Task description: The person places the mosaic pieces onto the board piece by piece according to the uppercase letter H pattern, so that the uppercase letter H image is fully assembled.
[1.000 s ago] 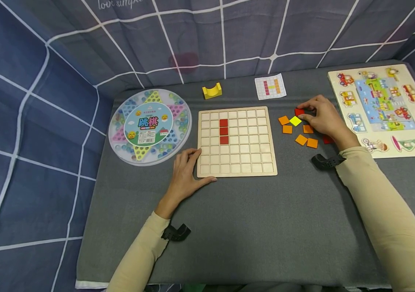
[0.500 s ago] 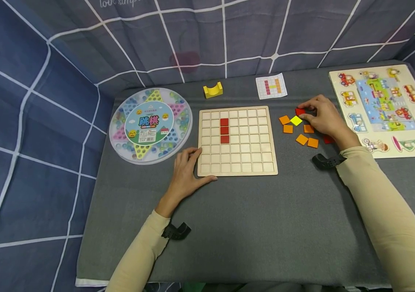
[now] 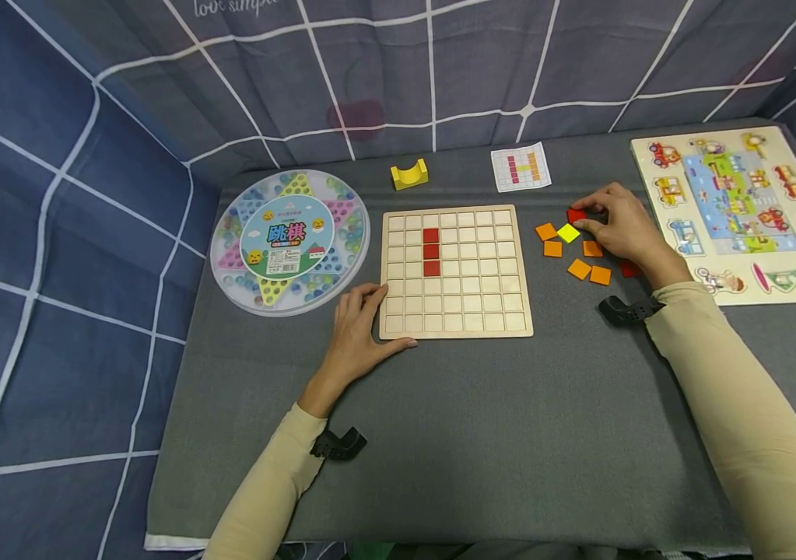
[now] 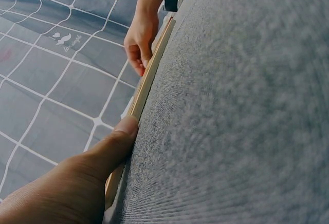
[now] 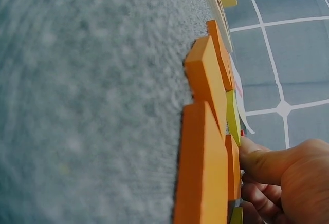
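Note:
My left hand (image 3: 355, 334) rests against the lower left corner of a wooden grid board (image 3: 471, 303). Its fingers touch the left edge and its stretched thumb lies along the front edge; the thumb (image 4: 121, 134) shows against the board's side in the left wrist view. Three red tiles (image 3: 431, 251) sit in one column of the grid. To the right, my right hand (image 3: 620, 225) pinches a red tile (image 3: 575, 215) between thumb and forefinger, mostly hidden in the right wrist view. Close by lie a yellow tile (image 3: 568, 233) and several orange tiles (image 3: 579, 269). Another red tile (image 3: 629, 268) is partly under the hand.
A round Chinese checkers box (image 3: 289, 243) lies left of the board. Behind the board are a yellow arch block (image 3: 408, 174) and a printed pattern card (image 3: 520, 166). A wooden picture puzzle (image 3: 741, 214) lies at the far right. A grid-patterned curtain (image 3: 475, 70) borders the back.

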{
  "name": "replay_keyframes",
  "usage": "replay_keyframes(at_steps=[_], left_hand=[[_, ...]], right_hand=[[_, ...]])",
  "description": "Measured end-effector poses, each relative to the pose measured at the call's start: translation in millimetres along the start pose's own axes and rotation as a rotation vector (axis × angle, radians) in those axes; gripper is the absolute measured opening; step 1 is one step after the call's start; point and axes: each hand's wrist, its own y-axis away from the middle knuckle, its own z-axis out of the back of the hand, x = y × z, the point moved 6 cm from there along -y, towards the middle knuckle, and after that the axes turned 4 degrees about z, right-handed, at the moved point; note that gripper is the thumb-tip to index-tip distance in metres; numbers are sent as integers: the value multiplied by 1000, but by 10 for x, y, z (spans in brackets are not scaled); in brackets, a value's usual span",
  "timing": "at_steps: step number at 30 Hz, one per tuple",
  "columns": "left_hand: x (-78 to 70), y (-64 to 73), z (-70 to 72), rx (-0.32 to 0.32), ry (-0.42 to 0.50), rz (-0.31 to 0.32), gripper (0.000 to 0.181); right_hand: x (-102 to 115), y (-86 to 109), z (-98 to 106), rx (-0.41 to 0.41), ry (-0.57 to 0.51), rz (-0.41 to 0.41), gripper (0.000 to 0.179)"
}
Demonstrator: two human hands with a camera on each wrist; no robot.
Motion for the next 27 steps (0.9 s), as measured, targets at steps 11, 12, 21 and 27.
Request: replay_keyframes(at_steps=[11,12,21,27], left_hand=[[16,7,-6,15,-3,15,98],[18,8,-7,17,-3,18,98],[15,15,-7,24,-2,25,98],[22,8,-11,24,-6,24,99]], right_hand=[[79,-7,4,8,4,7,33],[106,-9,3,6,3,13,33],[563,-49,-91,-43,-35,177,28],[990,-56,-230,-79,-98,307,28]])
